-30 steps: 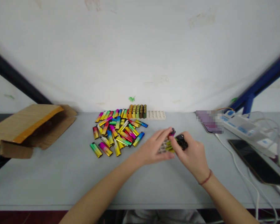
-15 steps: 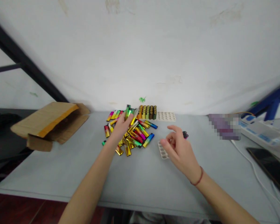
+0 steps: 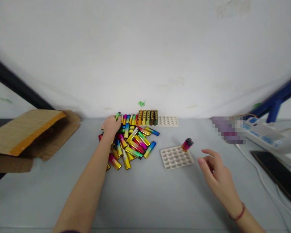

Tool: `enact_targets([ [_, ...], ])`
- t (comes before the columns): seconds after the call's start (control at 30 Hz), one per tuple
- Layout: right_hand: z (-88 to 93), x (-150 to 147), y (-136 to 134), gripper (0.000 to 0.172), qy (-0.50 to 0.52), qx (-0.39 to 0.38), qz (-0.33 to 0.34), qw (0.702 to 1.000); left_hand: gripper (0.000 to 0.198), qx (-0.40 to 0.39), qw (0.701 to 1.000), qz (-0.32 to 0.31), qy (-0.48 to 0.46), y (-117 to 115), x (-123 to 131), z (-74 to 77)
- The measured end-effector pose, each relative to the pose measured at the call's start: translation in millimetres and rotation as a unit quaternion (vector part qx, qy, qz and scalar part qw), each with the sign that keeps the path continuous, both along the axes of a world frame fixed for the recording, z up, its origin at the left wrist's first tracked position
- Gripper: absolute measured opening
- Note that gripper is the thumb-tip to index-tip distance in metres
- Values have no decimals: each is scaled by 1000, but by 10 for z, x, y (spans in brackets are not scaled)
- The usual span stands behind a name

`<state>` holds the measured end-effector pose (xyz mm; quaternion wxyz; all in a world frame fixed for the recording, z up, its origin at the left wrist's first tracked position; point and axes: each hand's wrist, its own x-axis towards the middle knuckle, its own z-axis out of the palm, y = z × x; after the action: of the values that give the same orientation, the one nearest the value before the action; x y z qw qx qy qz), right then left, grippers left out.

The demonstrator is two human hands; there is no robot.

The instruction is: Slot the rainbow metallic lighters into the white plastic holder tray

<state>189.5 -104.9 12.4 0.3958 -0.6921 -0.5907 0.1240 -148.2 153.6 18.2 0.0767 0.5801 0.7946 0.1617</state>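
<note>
My left hand (image 3: 111, 125) is at the far left of a heap of shiny two-colour lighters (image 3: 138, 145), fingers curled. A green lighter (image 3: 117, 116) sticks out between its thumb and fingers. To the right of the heap lies a pale tray (image 3: 176, 158) with rows of round pockets. Two pink-and-gold lighters with black ends (image 3: 187, 144) stand leaning in its back right corner. My right hand (image 3: 215, 174) hovers just right of this tray, thumb and forefinger apart, holding nothing.
Behind the heap stands a filled block of upright lighters (image 3: 147, 117), beside another pale tray (image 3: 168, 121) near the wall. An open cardboard box (image 3: 38, 132) is on the left. At right lie a power strip (image 3: 264, 136), a phone (image 3: 276, 174) and white cables.
My left hand has moved left and back to the far side of the heap. My right hand has drawn right and nearer, uncovering the tray and its two lighters. The view has shifted.
</note>
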Motion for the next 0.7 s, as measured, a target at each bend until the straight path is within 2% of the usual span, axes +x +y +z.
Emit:
enact_targets([
  [0.23,-30,138,121,44,-14,-17,-31,999,49,30,998,12,55,-90,13,-56],
  [0.4,-100,246,188,49,-28,-49,-40,998,48,9,998,4,60,-113,-5,-23],
  [0.6,-184,298,258,52,-37,-72,12,997,55,13,998,-12,67,-200,-9,-6],
  [0.7,-229,275,353,60,-38,-63,37,997,59,62,996,7,70,-261,43,35],
])
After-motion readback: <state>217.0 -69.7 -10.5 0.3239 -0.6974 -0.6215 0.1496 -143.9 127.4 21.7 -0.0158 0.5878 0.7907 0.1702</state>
